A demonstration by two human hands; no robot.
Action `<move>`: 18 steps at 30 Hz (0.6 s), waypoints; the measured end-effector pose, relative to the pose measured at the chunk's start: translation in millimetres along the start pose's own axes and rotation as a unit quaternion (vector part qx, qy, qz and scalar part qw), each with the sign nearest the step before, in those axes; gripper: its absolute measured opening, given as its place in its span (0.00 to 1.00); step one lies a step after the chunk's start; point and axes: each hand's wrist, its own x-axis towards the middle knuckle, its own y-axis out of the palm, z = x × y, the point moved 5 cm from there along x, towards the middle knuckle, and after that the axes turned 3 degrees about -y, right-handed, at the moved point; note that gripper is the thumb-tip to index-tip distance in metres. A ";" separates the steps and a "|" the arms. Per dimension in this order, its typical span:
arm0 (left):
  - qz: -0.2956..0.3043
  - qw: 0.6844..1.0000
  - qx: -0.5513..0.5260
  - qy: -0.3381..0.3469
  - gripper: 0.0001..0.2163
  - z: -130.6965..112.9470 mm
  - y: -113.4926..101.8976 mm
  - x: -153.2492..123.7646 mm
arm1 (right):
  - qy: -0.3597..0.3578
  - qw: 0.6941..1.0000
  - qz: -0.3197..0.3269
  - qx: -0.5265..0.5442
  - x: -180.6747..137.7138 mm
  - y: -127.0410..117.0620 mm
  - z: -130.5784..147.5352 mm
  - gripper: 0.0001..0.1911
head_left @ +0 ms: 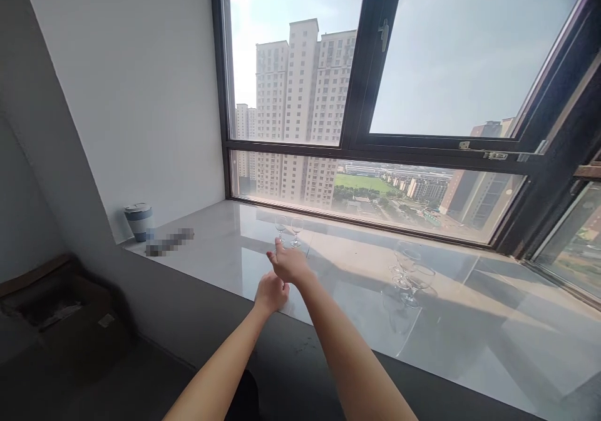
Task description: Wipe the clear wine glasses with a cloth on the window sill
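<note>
Both my arms reach forward over a glossy stone windowsill (493, 333). My right hand (288, 263) is raised, fingers curled with one finger and the thumb stretched toward two small stemmed glasses (288, 229) standing side by side near the window. It holds nothing and stops just short of them. My left hand (271, 293) sits lower and closer to me, with the fingers curled under near the sill surface; what is in it, if anything, is hidden. Further right, two larger clear wine glasses (410, 276) stand together on the sill.
A blue and white lidded cup (139, 221) stands at the sill's left end against the white wall, beside a blurred object (169, 242). A dark-framed window (361, 139) runs along the back. A brown cardboard box (51, 299) sits on the floor at left.
</note>
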 end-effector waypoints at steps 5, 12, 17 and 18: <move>0.004 1.000 -0.015 0.003 0.11 -3.6 -6.4 -3.5 | 0.012 1.000 0.009 -0.014 2.5 0.5 -1.0 0.35; -0.010 0.999 -0.031 0.011 0.12 -2.2 -6.4 -3.8 | -0.007 0.995 -0.076 -0.060 0.3 9.9 -4.2 0.35; -0.021 0.999 -0.043 0.022 0.12 1.1 -1.4 -1.1 | -0.004 0.991 -0.125 -0.037 -2.0 13.1 -9.1 0.36; -0.024 0.998 -0.049 0.024 0.12 1.8 -0.5 -0.5 | -0.004 0.991 -0.135 -0.024 -2.7 13.2 -10.3 0.36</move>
